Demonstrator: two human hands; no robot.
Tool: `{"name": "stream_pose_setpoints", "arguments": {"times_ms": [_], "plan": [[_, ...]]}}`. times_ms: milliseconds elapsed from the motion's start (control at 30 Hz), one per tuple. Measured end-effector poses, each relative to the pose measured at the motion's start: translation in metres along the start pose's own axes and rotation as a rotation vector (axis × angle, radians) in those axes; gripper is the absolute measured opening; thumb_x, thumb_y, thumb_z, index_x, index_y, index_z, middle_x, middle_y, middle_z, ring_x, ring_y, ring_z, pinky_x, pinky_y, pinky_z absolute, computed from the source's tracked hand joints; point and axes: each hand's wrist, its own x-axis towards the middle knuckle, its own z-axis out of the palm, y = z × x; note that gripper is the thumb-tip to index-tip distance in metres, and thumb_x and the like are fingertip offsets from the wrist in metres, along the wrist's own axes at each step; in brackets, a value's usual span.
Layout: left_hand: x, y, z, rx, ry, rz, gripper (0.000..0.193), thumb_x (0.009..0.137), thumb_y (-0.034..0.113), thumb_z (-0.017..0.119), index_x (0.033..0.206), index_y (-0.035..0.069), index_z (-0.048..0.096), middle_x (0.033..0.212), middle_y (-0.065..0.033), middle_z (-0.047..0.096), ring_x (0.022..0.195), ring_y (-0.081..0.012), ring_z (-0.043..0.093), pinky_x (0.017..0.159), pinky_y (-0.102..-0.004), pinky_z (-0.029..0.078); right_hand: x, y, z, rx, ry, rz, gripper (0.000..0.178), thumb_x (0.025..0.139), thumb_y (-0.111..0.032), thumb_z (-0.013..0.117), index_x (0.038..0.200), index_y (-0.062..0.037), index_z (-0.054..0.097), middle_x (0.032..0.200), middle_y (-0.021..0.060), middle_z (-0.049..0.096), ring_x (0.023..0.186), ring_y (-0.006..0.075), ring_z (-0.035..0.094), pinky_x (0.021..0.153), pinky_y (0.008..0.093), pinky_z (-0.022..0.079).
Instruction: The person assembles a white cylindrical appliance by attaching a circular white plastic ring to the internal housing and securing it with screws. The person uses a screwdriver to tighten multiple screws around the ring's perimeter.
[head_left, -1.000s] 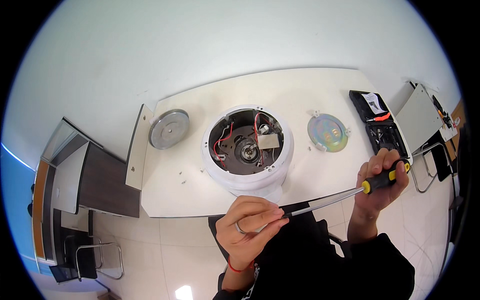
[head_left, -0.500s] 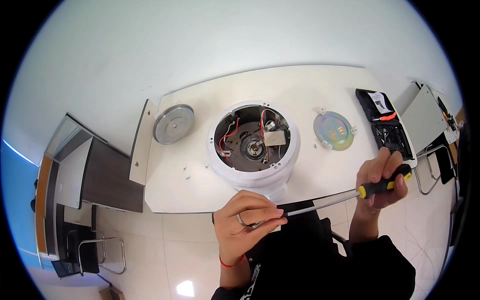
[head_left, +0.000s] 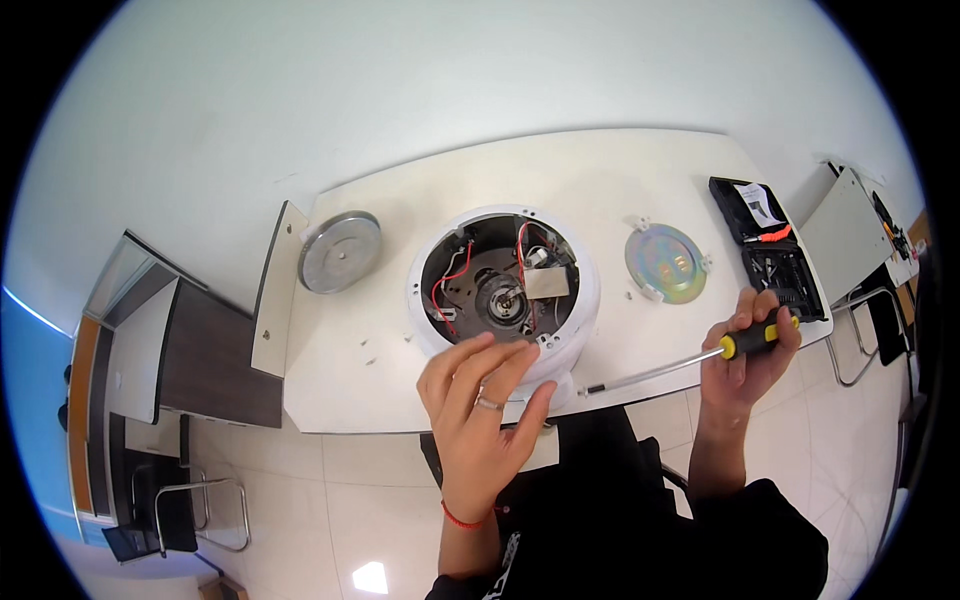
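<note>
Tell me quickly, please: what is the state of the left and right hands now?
Left hand: open, fingers extended, holding nothing.
Right hand: closed around the handle of a long metal screwdriver with black-and-yellow grip.

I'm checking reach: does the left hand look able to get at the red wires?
Probably yes: the left hand looks open near the white housing, whose open top leaves the red wires uncovered.

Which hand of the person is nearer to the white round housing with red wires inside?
Left. The left hand is at the near side of the housing, overlapping it in view; the right hand, holding the screwdriver, is farther away, to the housing's right.
</note>
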Motion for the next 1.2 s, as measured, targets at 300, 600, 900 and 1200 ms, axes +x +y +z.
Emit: {"name": "stream_pose_setpoints", "arguments": {"times_ms": [300, 600, 900, 1200], "plan": [[0.013, -0.014, 0.012, 0.059, -0.132, -0.022, 0.028, 0.073, 0.016, 0.091, 0.1, 0.014, 0.081, 0.096, 0.0013, 0.077, 0.106, -0.0201, 0.069, 0.118, -0.0482, 0.031, 0.054, -0.001, 0.033, -0.381, -0.122, -0.095, 0.034, 0.109, -0.028, 0.043, 0.095, 0.0023, 0.05, 0.088, 0.0218, 0.059, 0.031, 0.0079, 0.037, 0.034, 0.0187, 0.04], [0.021, -0.013, 0.006, -0.028, -0.199, -0.12, 0.031, 0.067, 0.017, 0.095, 0.095, 0.014, 0.081, 0.089, 0.0018, 0.077, 0.1, -0.0193, 0.071, 0.117, -0.0475, 0.032, 0.097, 0.005, 0.057, -0.548, -0.329, 0.01, 0.034, 0.107, -0.03, 0.047, 0.092, 0.0001, 0.05, 0.084, 0.0193, 0.06, 0.032, 0.0094, 0.043, 0.036, 0.0185, 0.046], [0.03, -0.008, -0.002, -0.037, -0.345, -0.207, 0.031, 0.068, 0.019, 0.095, 0.094, 0.015, 0.079, 0.092, 0.0035, 0.078, 0.101, -0.0189, 0.072, 0.116, -0.0496, 0.032, 0.125, -0.009, 0.062, -0.642, -0.59, 0.189, 0.029, 0.107, -0.033, 0.047, 0.099, -0.0053, 0.05, 0.092, 0.0137, 0.061, 0.049, 0.0131, 0.062, 0.045, 0.0174, 0.053], [0.037, -0.002, -0.003, 0.022, -0.372, -0.252, 0.032, 0.064, 0.024, 0.096, 0.092, 0.018, 0.08, 0.09, 0.0059, 0.079, 0.101, -0.019, 0.072, 0.117, -0.05, 0.03, 0.136, -0.004, 0.06, -0.581, -0.671, 0.313, 0.028, 0.106, -0.033, 0.052, 0.101, -0.0052, 0.049, 0.098, 0.0146, 0.061, 0.061, 0.017, 0.069, 0.056, 0.0212, 0.061]]}}
